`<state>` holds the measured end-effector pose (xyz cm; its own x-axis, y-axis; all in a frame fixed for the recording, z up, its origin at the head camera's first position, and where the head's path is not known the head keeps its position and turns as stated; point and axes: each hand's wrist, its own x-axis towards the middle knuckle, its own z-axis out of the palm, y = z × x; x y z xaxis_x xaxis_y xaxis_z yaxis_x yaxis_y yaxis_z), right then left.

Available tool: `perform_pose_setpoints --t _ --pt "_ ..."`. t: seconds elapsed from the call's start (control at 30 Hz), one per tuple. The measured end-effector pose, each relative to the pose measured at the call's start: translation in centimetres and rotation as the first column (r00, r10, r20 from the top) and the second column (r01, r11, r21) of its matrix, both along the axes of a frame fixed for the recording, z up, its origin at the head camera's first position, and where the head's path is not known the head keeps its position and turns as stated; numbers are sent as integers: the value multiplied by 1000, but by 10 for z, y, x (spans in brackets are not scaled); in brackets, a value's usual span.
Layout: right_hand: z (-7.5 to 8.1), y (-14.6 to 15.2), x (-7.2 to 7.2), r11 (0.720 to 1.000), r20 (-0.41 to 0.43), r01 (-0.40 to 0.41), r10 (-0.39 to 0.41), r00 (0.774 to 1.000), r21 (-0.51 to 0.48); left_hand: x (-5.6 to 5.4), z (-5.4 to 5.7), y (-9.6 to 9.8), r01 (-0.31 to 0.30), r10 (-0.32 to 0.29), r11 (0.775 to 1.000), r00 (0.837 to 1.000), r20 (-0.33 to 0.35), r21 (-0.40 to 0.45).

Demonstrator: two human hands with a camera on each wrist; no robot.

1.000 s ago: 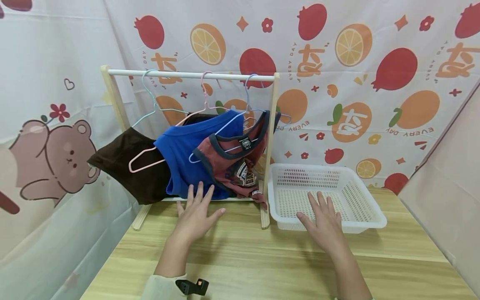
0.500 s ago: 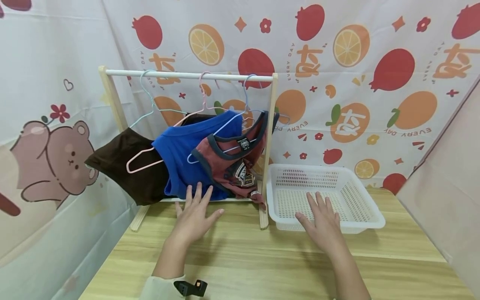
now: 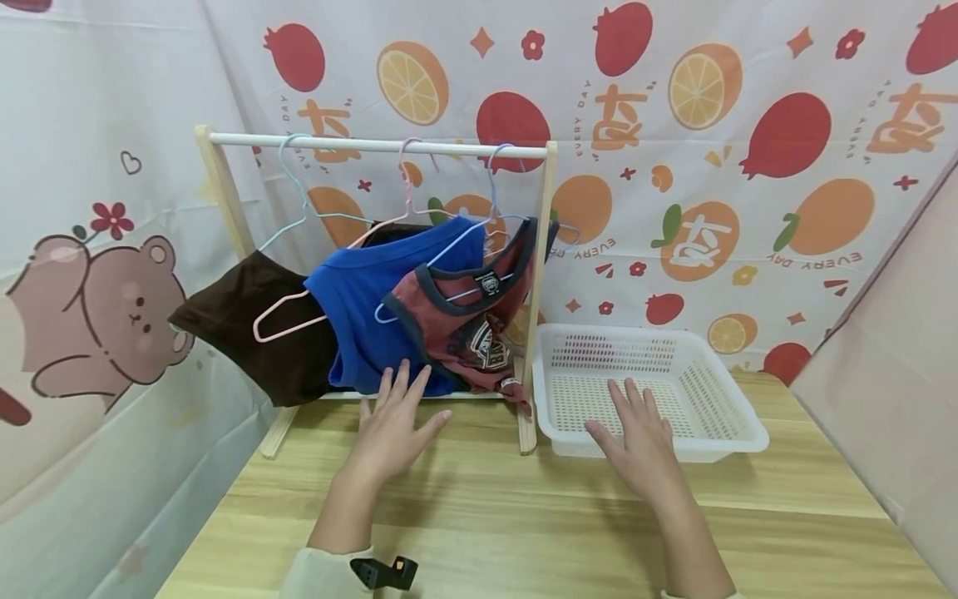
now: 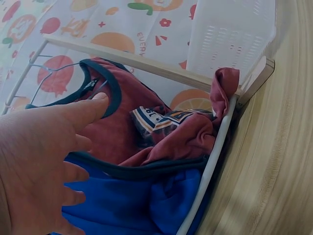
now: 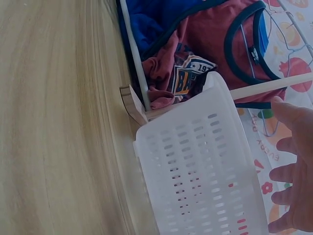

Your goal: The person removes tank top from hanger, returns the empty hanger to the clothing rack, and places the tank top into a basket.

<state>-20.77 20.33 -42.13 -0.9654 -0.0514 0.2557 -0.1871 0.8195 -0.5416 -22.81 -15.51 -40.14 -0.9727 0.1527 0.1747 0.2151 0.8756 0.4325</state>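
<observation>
Two hands, both empty, fingers straight and spread: the left hand [image 3: 392, 437] in the lower centre of the head view, the right hand [image 3: 642, 441] lower right. Bare wooden table [image 3: 524, 532] beneath! The left fingertips reach the blue garment's [image 3: 367, 308] lower edge; touching or just short, I can't tell. The right hand overlaps the near rim of the white basket [image 3: 722, 447], right of centre, contact unclear too.

Behind the left hand, the rack [image 3: 359, 145], left of centre, bears three garments, all askew: brown [image 3: 247, 333] at left, blue in the middle, red vest [image 3: 441, 329] at right. And look, the pink hanger [image 3: 408, 195] pokes out bare at the blue one's left! Handling these well, I'd judge, means steadying the hanger with one hand while the other eases the cloth, one shoulder at a time. Farthest back, the fruit-print backdrop [image 3: 793, 137] fills the upper frame.
</observation>
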Motion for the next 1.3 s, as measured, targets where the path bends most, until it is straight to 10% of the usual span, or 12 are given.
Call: perform_pose_setpoints --t 0.7,1.3 --pt "11 -29 -27 969 -57 -184 177 983 -167 5 9 10 7 1 995 997 -79 97" --pt "68 -75 -102 877 -95 -284 268 959 -387 -16 82 37 124 -112 969 991 -68 215"
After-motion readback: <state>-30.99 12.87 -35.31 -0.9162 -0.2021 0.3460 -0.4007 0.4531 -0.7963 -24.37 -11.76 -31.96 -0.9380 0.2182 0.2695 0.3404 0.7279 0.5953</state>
